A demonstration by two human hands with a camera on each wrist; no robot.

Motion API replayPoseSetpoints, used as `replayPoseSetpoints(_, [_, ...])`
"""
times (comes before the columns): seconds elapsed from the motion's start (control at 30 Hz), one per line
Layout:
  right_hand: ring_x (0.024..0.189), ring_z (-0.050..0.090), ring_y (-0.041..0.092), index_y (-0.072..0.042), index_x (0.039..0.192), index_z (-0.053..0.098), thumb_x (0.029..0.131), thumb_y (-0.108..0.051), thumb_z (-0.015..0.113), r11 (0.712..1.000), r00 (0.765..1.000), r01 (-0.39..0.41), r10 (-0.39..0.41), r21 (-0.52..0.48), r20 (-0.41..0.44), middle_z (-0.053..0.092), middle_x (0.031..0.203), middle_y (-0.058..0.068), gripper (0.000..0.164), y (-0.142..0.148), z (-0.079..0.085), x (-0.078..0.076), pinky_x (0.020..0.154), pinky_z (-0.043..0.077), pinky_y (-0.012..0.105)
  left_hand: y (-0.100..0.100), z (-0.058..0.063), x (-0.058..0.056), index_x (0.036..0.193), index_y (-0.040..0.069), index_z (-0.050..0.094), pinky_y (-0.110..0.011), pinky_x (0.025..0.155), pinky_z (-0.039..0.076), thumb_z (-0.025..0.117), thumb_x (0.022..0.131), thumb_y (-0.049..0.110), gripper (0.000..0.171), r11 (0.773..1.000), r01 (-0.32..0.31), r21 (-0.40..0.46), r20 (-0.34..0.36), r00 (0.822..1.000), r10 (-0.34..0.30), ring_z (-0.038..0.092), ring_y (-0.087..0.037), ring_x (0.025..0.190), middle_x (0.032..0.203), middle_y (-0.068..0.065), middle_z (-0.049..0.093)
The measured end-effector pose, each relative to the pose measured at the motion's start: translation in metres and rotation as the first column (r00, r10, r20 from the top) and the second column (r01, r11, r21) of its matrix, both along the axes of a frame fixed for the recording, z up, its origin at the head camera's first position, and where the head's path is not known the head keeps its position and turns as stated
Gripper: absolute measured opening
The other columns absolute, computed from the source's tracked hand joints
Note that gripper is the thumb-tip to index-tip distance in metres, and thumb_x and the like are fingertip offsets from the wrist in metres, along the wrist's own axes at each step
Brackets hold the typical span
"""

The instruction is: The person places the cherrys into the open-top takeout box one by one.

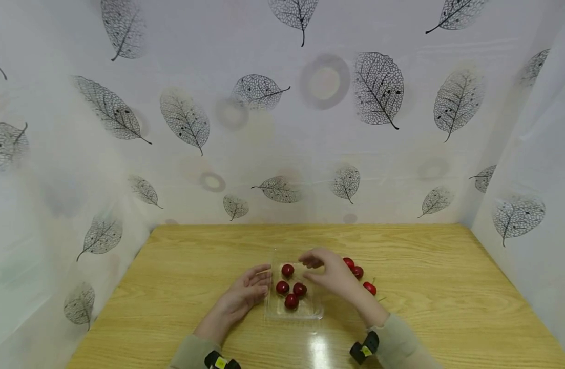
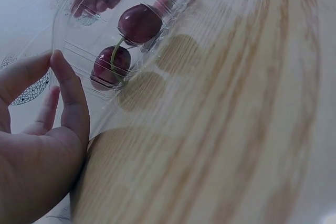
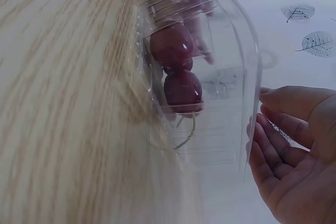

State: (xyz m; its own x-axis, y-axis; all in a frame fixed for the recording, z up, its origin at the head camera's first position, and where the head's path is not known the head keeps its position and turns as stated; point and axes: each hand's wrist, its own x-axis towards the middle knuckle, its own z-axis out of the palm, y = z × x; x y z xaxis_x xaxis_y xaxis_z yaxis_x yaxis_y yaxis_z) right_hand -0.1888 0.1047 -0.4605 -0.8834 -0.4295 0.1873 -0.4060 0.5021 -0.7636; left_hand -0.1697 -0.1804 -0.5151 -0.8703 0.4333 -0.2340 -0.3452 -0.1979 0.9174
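Observation:
A clear plastic box (image 1: pixel 319 311) stands on the table with several dark red cherries (image 1: pixel 291 301) inside. In the left wrist view a green stem shows on one cherry (image 2: pixel 112 64). My left hand (image 1: pixel 242 296) rests along the box's left wall, thumb and fingertips right at the rim and spread apart in the head view. My right hand (image 1: pixel 330 274) is over the box's right side, thumb and index finger apart with nothing between them. Close up in the right wrist view, the right thumb (image 3: pixel 294 100) lies right at the clear rim while the other fingers bend loosely.
To the right of the box, partly behind the right forearm, lie brighter red cherries (image 1: pixel 369 288) with stems. The wooden table (image 1: pixel 194 251) meets a pale leaf-patterned sheet (image 1: pixel 300 154) at the back, and similar sheeting stands at both sides.

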Motion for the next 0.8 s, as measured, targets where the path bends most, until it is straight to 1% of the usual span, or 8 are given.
replayPoseSetpoints(0.17, [0.104, 0.072, 0.026, -0.006, 0.122, 0.074, 0.094, -0.006, 0.078, 1.0, 1.0, 0.014, -0.014, -0.002, -0.013, 0.075, 0.116, 0.012, 0.029, 0.006, 0.003, 0.001, 0.094, 0.061, 0.038, 0.0, -0.001, 0.0, 0.164, -0.004, 0.024, -0.021, 0.096, 0.054, 0.06, 0.102, -0.003, 0.071, 1.0, 0.0, 0.0, 0.0, 1.0, 0.0, 0.058, -0.009, 0.123, 0.154, -0.012, 0.048])
replayPoseSetpoints(0.27, [0.102, 0.073, 0.026, -0.005, 0.122, 0.074, 0.093, -0.004, 0.078, 1.0, 0.999, 0.02, -0.02, -0.006, -0.04, 0.076, 0.115, 0.014, 0.029, 0.01, 0.004, 0.001, 0.093, 0.061, 0.037, 0.0, -0.001, 0.0, 0.164, -0.004, 0.025, -0.021, 0.096, 0.054, 0.06, 0.102, -0.002, 0.071, 1.0, 0.0, 0.004, -0.001, 1.0, 0.0, 0.058, -0.008, 0.122, 0.153, -0.012, 0.048])
replayPoseSetpoints(0.4, [0.1, 0.073, 0.027, -0.003, 0.121, 0.073, 0.092, -0.003, 0.079, 1.0, 0.997, 0.025, -0.026, -0.015, -0.071, 0.076, 0.114, 0.015, 0.03, 0.017, 0.004, 0.001, 0.093, 0.062, 0.038, 0.0, -0.001, 0.001, 0.164, -0.005, 0.024, -0.021, 0.096, 0.054, 0.06, 0.101, -0.003, 0.072, 1.0, 0.0, 0.005, -0.001, 1.0, 0.0, 0.058, -0.008, 0.123, 0.153, -0.012, 0.048])
replayPoseSetpoints(0.57, [0.1, 0.074, 0.026, -0.006, 0.12, 0.074, 0.091, -0.003, 0.08, 0.998, 0.995, 0.066, -0.067, -0.009, -0.08, 0.076, 0.113, 0.012, 0.03, 0.024, 0.005, 0.001, 0.094, 0.062, 0.039, 0.0, -0.001, 0.001, 0.164, -0.006, 0.022, -0.02, 0.096, 0.054, 0.06, 0.1, -0.005, 0.074, 1.0, 0.0, 0.008, -0.003, 1.0, 0.0, 0.058, -0.008, 0.123, 0.152, -0.011, 0.049])
replayPoseSetpoints(0.67, [0.099, 0.074, 0.027, -0.005, 0.12, 0.074, 0.091, -0.004, 0.08, 0.996, 0.993, 0.089, -0.089, -0.001, -0.075, 0.076, 0.112, 0.012, 0.03, 0.031, 0.006, 0.0, 0.089, 0.062, 0.039, 0.0, -0.002, 0.0, 0.163, -0.006, 0.022, -0.02, 0.096, 0.054, 0.06, 0.1, -0.005, 0.073, 1.0, -0.001, 0.013, -0.004, 1.0, 0.001, 0.058, -0.008, 0.122, 0.149, -0.009, 0.051])
replayPoseSetpoints(0.8, [0.099, 0.074, 0.029, -0.005, 0.12, 0.074, 0.092, -0.005, 0.08, 0.994, 0.992, 0.113, -0.112, 0.007, -0.066, 0.076, 0.111, 0.013, 0.028, 0.04, 0.007, -0.003, 0.084, 0.062, 0.044, 0.0, -0.002, 0.0, 0.163, -0.006, 0.023, -0.02, 0.095, 0.055, 0.06, 0.1, -0.005, 0.073, 1.0, -0.003, 0.019, -0.001, 1.0, 0.003, 0.059, -0.007, 0.12, 0.145, -0.006, 0.053])
